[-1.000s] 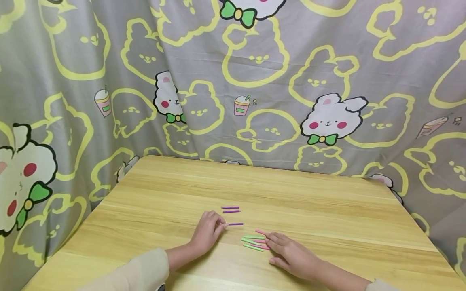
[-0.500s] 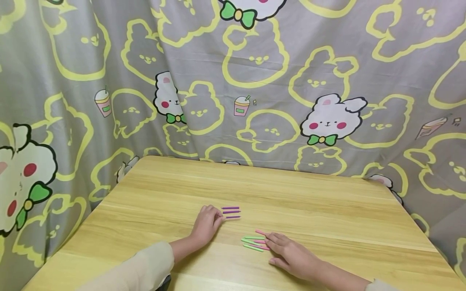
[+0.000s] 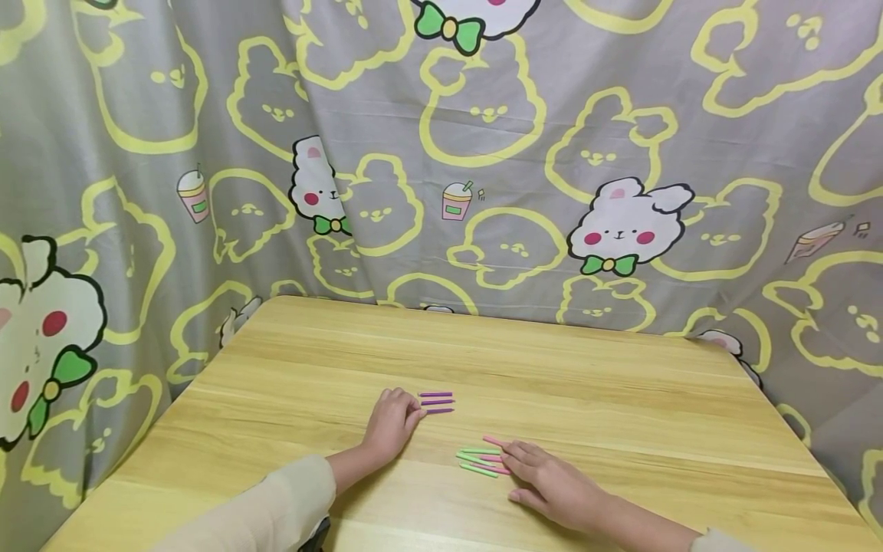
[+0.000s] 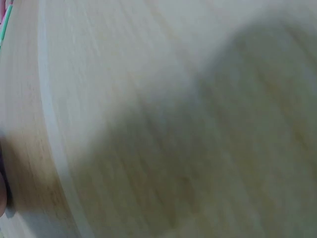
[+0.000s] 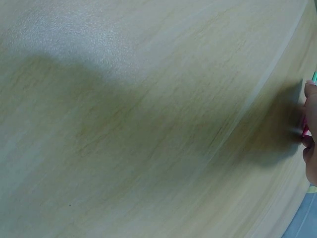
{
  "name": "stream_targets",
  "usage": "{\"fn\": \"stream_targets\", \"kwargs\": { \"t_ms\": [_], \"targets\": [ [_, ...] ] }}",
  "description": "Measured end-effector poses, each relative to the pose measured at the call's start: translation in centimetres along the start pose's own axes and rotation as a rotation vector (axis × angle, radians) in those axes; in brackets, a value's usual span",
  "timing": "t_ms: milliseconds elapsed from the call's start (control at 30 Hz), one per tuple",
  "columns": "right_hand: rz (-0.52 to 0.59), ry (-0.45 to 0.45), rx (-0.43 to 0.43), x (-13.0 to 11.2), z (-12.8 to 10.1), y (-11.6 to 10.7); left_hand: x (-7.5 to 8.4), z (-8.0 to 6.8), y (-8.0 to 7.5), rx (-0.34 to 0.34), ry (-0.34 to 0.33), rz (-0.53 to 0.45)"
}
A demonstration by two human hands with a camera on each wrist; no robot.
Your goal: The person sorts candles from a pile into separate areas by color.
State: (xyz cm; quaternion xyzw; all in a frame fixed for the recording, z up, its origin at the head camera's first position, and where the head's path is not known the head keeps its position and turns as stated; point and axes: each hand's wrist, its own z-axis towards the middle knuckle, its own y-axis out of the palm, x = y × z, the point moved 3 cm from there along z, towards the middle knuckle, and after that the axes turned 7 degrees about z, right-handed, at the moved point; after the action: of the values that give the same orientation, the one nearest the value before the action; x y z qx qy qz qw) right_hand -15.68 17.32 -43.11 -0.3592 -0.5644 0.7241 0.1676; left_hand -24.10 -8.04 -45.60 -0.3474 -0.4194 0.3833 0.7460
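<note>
Our left hand (image 3: 391,423) is pinching the nearest purple stick (image 3: 440,411); our right hand (image 3: 552,483), fingers extended, is touching pink sticks (image 3: 493,440) beside green sticks (image 3: 479,470).

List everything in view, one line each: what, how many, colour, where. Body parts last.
Purple sticks: 3, purple, in a row beside the left hand
Green sticks: 3 visible, green, by the right fingertips
Pink sticks: 3 visible, pink, among the green, partly covered
Table: 1, wood-yellow, under everything
Curtain: grey, cartoon-printed, around the table; panel count unclear
Sleeves: 2, beige, on both arms
Left hand: 1, bare, pinching the nearest purple stick
Right hand: 1, bare, over the pink ends
</note>
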Motion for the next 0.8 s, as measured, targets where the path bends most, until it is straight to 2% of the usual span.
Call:
{"fn": "stream_targets", "kwargs": {
  "t_ms": [800],
  "targets": [
    [0.012,0.007,-0.003,0.08,0.05,0.06,-0.08,-0.07,0.05,0.026,0.006,-0.013]
  ]
}}
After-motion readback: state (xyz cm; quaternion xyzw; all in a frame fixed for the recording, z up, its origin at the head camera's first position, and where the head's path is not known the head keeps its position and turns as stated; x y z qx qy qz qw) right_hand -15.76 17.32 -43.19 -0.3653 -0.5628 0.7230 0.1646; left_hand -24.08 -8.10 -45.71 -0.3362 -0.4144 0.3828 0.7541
